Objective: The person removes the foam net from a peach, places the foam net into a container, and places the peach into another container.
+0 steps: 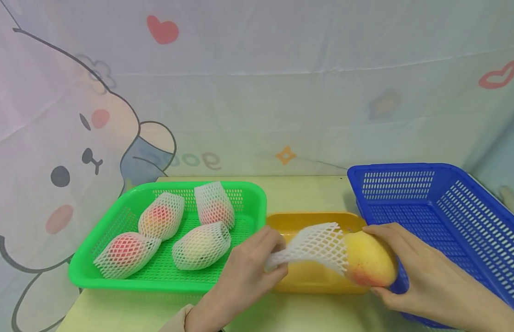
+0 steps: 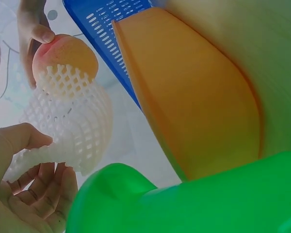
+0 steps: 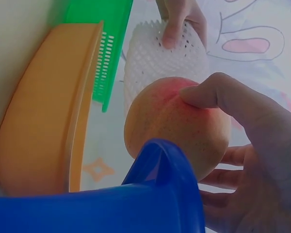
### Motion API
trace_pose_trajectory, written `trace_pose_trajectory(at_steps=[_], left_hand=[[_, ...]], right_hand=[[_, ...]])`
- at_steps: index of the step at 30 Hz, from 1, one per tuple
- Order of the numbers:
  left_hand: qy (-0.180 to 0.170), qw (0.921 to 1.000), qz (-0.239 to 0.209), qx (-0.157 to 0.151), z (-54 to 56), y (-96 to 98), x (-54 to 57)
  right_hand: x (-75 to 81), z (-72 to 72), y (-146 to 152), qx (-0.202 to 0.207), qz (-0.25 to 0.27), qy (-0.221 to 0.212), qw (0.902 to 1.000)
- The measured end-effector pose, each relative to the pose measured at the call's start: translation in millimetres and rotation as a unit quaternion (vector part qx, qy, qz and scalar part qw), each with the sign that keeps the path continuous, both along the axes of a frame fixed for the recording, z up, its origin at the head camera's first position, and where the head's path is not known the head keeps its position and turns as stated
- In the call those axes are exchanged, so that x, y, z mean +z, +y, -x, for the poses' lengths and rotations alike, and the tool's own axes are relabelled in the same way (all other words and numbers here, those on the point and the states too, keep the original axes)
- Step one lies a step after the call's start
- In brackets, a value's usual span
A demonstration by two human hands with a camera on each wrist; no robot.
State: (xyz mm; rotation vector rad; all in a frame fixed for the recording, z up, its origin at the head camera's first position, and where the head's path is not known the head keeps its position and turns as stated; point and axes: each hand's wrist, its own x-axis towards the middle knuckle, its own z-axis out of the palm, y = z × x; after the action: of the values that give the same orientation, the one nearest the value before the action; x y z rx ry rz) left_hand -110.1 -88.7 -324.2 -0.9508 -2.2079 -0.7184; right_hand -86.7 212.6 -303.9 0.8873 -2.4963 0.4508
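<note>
A yellow peach (image 1: 370, 260) with a red blush is held in my right hand (image 1: 422, 272), thumb on one side and fingers on the other. A white foam net (image 1: 319, 246) fits over its left end, with the rest of the fruit bare. My left hand (image 1: 250, 265) pinches the gathered far end of the net, stretched sideways from the fruit. Both hands are above a yellow-orange tray (image 1: 310, 283). In the left wrist view, the net's lattice edge (image 2: 68, 80) still overlaps the peach. The right wrist view shows my right thumb (image 3: 201, 94) pressing its reddish part.
On the left, a green basket (image 1: 161, 287) holds several fruits in white foam nets (image 1: 200, 246). A blue basket (image 1: 406, 221) stands on the right, its rim close to my right hand. All rest on a pale yellow table (image 1: 306, 193) before a printed curtain (image 1: 257, 92).
</note>
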Motion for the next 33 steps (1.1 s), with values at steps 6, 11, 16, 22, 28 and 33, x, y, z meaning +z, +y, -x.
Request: trace_pose_trajectory(at_steps=[6,11,16,22,28,33], left_hand=[[0.008,0.9999,0.011,0.006,0.6,2.1,-1.8],[0.005,0.9996,0.025,0.011,-1.0,3.5,-4.7],[0.023,0.9989,0.038,0.018,-1.8,5.2,-9.0],[0.032,0.9973,0.059,0.031,-1.3,8.1,-11.3],[0.065,0.9934,0.078,0.053,1.7,12.8,-13.2],[0.112,0.9845,0.107,0.082,5.5,18.9,-15.0]], right_hand=[[2.5,-1.1,2.7,-0.008,-0.009,0.006,0.9999],[3.0,0.0,3.9,-0.023,-0.019,0.004,0.9995],[2.6,2.4,5.0,-0.023,-0.022,0.003,0.9995],[2.5,3.2,7.7,-0.035,-0.031,-0.003,0.9989],[2.2,3.0,10.9,-0.044,-0.038,-0.011,0.9983],[3.1,2.9,13.7,-0.048,-0.041,-0.015,0.9979]])
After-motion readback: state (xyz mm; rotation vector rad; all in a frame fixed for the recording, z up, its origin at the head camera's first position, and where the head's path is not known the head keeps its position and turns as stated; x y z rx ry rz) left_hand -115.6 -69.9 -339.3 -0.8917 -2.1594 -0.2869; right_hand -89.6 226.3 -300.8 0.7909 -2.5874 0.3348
